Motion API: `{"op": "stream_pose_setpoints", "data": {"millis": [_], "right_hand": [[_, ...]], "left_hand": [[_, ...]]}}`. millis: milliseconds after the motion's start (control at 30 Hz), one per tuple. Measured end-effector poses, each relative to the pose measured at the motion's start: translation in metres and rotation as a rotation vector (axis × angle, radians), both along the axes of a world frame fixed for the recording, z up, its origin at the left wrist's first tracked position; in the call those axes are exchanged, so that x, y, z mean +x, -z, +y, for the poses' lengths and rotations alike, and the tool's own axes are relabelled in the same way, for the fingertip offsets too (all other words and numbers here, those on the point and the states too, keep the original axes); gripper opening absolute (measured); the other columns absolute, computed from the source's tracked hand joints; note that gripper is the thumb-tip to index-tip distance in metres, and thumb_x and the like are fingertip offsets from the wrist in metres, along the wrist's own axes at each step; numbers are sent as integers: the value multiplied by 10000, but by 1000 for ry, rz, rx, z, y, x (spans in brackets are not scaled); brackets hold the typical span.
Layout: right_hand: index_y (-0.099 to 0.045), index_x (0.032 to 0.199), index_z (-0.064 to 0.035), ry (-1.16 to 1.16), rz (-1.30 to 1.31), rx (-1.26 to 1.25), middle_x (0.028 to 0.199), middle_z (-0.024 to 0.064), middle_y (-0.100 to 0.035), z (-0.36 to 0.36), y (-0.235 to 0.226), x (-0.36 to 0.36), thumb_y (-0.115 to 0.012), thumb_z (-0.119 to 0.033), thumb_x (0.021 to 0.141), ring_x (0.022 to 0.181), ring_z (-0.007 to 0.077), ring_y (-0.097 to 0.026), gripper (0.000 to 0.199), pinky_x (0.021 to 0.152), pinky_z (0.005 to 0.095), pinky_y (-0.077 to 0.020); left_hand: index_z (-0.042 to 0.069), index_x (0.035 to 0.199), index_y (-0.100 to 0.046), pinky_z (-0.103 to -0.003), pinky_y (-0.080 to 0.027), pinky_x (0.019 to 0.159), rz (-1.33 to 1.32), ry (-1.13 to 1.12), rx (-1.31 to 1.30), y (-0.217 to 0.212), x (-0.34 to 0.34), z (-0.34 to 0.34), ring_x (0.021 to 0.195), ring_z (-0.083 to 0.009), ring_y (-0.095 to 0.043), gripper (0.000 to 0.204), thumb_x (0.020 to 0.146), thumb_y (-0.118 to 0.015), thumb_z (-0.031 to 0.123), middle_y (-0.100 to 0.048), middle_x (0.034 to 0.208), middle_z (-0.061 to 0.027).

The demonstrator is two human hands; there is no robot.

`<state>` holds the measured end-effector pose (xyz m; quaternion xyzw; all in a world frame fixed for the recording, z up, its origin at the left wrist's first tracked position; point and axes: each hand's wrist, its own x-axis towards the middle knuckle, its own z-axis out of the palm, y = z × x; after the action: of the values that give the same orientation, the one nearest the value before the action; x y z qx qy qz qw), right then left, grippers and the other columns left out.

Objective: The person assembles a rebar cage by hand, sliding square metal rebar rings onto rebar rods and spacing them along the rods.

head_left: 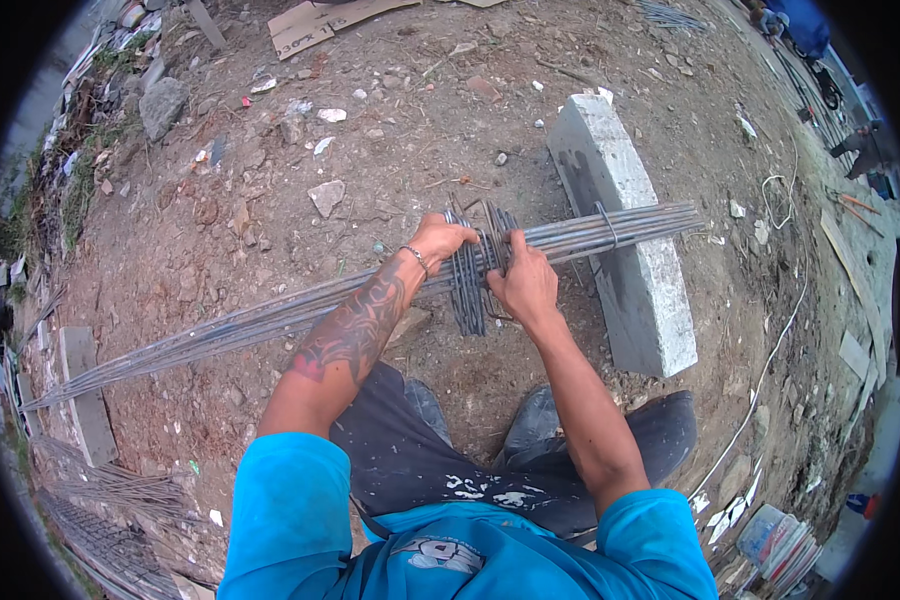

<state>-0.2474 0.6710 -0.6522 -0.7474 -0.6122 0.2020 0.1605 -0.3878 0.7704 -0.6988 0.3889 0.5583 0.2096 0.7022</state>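
Note:
A bundle of long steel reinforcing bars (220,330) runs across in front of me, its right part lying over a pale concrete block (660,315). Around the bars hangs a cluster of bent steel stirrups (467,300), bunched between my hands. My left hand (438,243) is closed on the left side of this cluster, thumb along the top. On its right side my right hand (528,285) grips more stirrups, the forefinger laid against their upper edge. One separate stirrup (607,225) stands around the bars above the block. The palms hide part of the grip.
Another concrete block (88,420) lies under the bars' far left end. Piled rods and mesh (100,530) lie at the lower left. A white cord (745,420) trails along the right, near a bucket (770,540). Cardboard (310,28) and a large rock (163,105) lie beyond the bars.

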Motion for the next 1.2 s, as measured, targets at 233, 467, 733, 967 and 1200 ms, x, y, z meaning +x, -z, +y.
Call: {"op": "stream_pose_setpoints", "data": {"millis": [233, 467, 733, 967, 1200], "right_hand": [[-458, 1085, -78, 55, 22, -28, 992, 202, -550, 7, 5, -3, -688, -250, 740, 901, 402, -586, 449, 739, 492, -483], [-594, 1033, -61, -51, -285, 170, 977, 168, -512, 10, -4, -7, -629, -305, 804, 970, 366, -537, 336, 773, 470, -473], [-628, 1000, -44, 18, -43, -10, 1041, 208, -538, 41, 10, 11, -554, -311, 857, 1012, 377, -546, 312, 813, 447, -477], [-588, 1101, -36, -149, -188, -232, 1098, 269, -591, 99, 12, 13, -433, -451, 895, 1044, 397, -569, 488, 929, 512, -393], [-518, 1151, 36, -276, -94, -344, 1084, 215, -627, 90, 20, -12, -546, -621, 778, 1102, 346, -559, 756, 998, 548, -297]], "left_hand": [[-106, 837, -614, -345, -481, 634, 211, 151, 145, -5, -4, 1, 746, -205, -614, 323, 635, -773, 89, -635, 818, -144], [-8, 864, -667, -308, -470, 669, 245, 160, 163, -3, -13, 2, 741, -150, -605, 208, 776, -725, 171, -664, 815, -67], [-80, 862, -633, -324, -504, 611, 239, 3, 161, 5, -21, 20, 673, -176, -640, 234, 887, -605, 151, -670, 771, -112], [-49, 932, -557, -355, -567, 544, 229, -63, -34, -7, -33, 40, 662, -206, -664, 220, 902, -567, 169, -652, 800, -100], [-42, 1026, -540, -348, -563, 539, 81, 22, -161, -3, -28, 36, 670, -211, -669, 250, 922, -505, 183, -671, 844, -149]]}}
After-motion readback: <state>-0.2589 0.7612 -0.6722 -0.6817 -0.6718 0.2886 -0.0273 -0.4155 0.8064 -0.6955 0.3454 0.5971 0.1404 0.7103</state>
